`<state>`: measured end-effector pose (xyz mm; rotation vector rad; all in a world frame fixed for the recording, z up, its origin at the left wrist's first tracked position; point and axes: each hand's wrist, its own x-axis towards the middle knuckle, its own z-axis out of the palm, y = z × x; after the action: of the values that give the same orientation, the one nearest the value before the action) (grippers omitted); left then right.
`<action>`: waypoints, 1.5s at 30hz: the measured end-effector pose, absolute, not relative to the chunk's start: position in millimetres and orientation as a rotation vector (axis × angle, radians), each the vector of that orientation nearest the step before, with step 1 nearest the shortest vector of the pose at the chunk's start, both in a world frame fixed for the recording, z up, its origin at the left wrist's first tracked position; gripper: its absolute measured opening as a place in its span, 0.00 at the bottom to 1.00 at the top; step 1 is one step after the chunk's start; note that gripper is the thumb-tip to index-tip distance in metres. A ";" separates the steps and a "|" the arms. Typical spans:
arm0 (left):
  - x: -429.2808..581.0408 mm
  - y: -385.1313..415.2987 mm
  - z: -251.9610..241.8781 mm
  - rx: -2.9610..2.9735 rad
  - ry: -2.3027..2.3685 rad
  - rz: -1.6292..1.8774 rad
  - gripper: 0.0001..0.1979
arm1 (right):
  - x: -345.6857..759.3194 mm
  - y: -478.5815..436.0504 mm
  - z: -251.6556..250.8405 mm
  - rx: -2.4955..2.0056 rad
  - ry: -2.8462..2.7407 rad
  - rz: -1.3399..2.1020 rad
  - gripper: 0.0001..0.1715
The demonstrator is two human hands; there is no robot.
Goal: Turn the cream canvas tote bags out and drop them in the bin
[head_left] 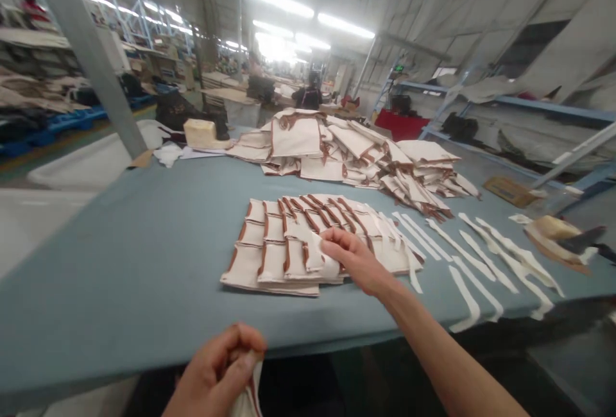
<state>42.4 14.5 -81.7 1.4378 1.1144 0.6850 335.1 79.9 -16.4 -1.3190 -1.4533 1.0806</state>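
Observation:
My right hand [353,260] reaches over the table's front edge and pinches a cream fabric piece with brown trim on top of an overlapped row of such pieces [289,244]. My left hand [219,372] is low, below the table edge, with its fingers closed on a white cloth piece [250,398] that hangs down from it.
A grey-blue table [144,256] carries a big heap of the same fabric pieces [356,154] at the back. White strips [486,263] lie in a row to the right. A tan block [202,133] sits at the far left. Racks and shelves stand around.

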 end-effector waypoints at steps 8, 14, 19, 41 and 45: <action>40.3 -3.9 -66.6 1.238 0.918 0.736 0.32 | 255.9 11.7 -22.6 -1.098 -2.112 0.564 0.12; 29.4 -15.5 -48.9 1.174 0.997 0.839 0.26 | 249.6 -7.8 -28.3 -0.878 -2.426 -0.186 0.18; 28.4 -21.2 -46.5 1.191 1.015 0.906 0.23 | 253.2 -20.4 -34.3 -0.896 -2.428 -0.199 0.15; 27.2 -44.9 -38.4 1.385 1.022 0.828 0.19 | 184.6 -53.1 -35.4 -1.073 -1.130 1.255 0.14; 18.1 -47.4 -53.0 1.214 1.043 0.938 0.24 | 193.8 -50.0 -44.5 -1.162 -0.970 1.182 0.25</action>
<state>18.1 -47.4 -53.0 1.2140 1.0426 0.9380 193.8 -50.0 -44.5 -1.1620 -0.9701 1.1820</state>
